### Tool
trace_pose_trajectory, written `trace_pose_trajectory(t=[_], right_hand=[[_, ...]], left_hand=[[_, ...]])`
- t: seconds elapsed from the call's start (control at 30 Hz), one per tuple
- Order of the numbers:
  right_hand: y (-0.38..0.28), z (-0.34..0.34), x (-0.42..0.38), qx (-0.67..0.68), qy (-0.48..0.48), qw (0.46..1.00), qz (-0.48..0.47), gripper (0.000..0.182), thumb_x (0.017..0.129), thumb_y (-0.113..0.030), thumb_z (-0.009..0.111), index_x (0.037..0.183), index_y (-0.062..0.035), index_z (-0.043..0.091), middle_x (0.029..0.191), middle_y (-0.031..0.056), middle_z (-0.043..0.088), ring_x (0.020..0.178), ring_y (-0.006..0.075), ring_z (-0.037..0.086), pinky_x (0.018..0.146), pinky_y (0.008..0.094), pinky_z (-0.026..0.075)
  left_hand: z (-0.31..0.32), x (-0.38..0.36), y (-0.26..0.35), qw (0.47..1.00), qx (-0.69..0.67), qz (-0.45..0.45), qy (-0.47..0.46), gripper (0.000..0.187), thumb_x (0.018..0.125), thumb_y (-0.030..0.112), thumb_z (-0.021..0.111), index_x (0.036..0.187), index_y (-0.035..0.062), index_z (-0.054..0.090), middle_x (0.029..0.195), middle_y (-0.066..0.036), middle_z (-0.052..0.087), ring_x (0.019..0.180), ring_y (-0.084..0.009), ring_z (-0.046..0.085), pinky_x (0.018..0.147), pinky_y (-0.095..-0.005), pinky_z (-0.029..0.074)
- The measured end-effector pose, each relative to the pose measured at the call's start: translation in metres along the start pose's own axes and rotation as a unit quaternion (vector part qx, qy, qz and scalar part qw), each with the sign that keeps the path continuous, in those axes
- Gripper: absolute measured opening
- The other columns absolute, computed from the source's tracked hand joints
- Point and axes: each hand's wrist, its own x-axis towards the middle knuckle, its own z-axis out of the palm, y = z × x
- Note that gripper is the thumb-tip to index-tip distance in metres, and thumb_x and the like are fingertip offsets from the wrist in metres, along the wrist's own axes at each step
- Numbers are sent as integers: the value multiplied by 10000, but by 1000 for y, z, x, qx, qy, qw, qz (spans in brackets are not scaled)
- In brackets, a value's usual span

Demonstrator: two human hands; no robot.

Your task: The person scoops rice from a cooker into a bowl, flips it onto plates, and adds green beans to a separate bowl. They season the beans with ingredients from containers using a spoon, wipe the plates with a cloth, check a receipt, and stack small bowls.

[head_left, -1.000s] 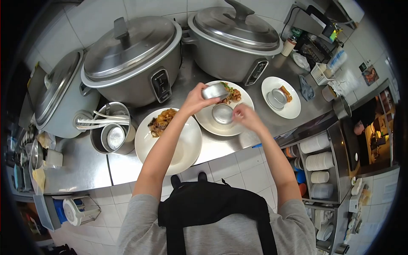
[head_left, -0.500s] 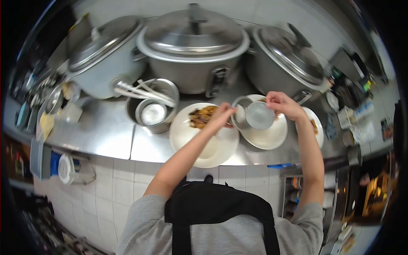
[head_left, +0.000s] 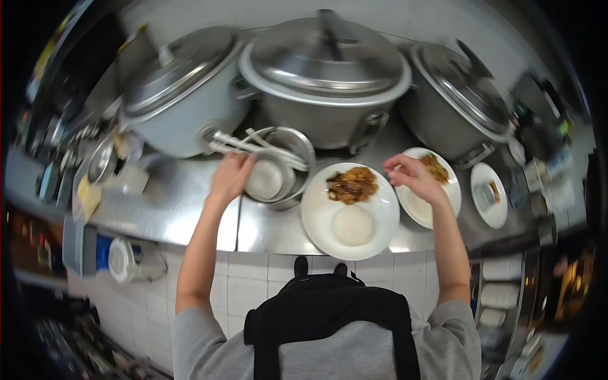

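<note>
We see the left hand (head_left: 230,180) with its fingers closed at the rim of a small metal bowl (head_left: 263,180); blur hides the exact grip. Bowl sits just under and right of those fingers, at the mouth of a larger pot (head_left: 308,149); we can't tell if it's resting inside or held above. Right hand (head_left: 416,182): fingers loosely curled and apart, nothing visible in them.

Just past the left fingers, white-handled utensils (head_left: 229,143) lean across the pot; a knuckle catching them could tip them out. If the rim slips, the bowl could drop and knock the pot.

Below the right fingers we have a plate (head_left: 448,204) with mixed food (head_left: 436,167); dipping fingers or a low wrist could smear it. Between both hands, a bigger plate (head_left: 387,225) carries stew (head_left: 353,185) and a round white mound, probably rice (head_left: 353,226). It reaches the front edge of the tabletop (head_left: 174,199), so a forearm bump could shove it off.

Farther right of the right fingers: an oval plate (head_left: 499,214). Beyond both hands: three lidded cookers (head_left: 326,120), well clear of the fingers.
</note>
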Motion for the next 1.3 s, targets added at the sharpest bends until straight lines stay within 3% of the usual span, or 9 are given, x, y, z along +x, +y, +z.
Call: trace_pose_trajectory(t=[0.13,0.2,0.27,0.33,0.5,0.63,0.8,1.2,1.3], right_hand=[[25,-8,-40,-50,70,996,-37,238,818,-207,618,965,-25,578,838,31,587,690,98,530,618,249,460],[41,-29,-67,-69,110,991,18,204,806,-219,636,843,-23,592,719,33,582,640,101,528,573,255,442],[77,-64,-94,-187,215,958,29,234,798,-229,648,699,-28,582,593,36,542,581,99,509,528,262,413],[82,-102,-127,-137,296,941,94,314,796,-232,646,606,-8,535,539,40,511,528,110,469,494,291,381],[155,-222,-209,-218,461,856,87,188,815,-166,588,730,-1,557,625,115,571,599,202,571,557,323,441],[199,-287,-232,-342,410,841,86,68,767,-66,552,784,-6,578,818,174,612,780,321,594,690,401,460],[218,-321,-219,-420,303,855,25,99,691,-17,554,729,-28,645,788,166,623,808,316,596,728,402,467],[218,-349,-206,-361,119,919,110,221,698,-9,511,786,-109,688,778,64,642,883,258,579,827,455,361],[229,-353,-208,-408,153,900,-4,257,672,36,489,837,-63,659,830,73,623,792,241,592,750,378,444]], left_hand=[[-8,3,28,986,-101,49,121,326,810,216,597,1081,35,586,927,-154,577,818,-253,575,711,-334,458],[-14,-1,71,991,-117,37,51,293,792,169,613,1049,30,584,890,-103,570,727,-187,543,646,-281,442],[8,-5,121,975,-163,145,37,251,771,137,623,988,15,586,864,-77,559,700,-171,512,627,-270,424],[32,-7,185,951,-174,255,-19,260,723,114,664,951,14,589,869,-90,559,746,-191,534,648,-292,442],[155,0,337,876,-170,444,-80,313,705,179,691,967,36,598,984,-130,563,977,-310,518,839,-367,418],[307,10,449,819,-205,513,-157,365,709,234,672,1004,42,573,1102,-122,496,1060,-293,446,851,-412,394],[421,18,532,859,-63,480,-167,389,679,253,694,983,51,559,1285,-164,396,1225,-317,325,952,-474,323],[440,51,563,831,-45,475,-288,258,518,230,694,643,63,542,1141,-122,481,1132,-285,383,904,-433,348],[444,60,566,829,-86,460,-307,264,533,229,686,646,59,519,1131,-124,484,1101,-294,404,888,-403,367]])
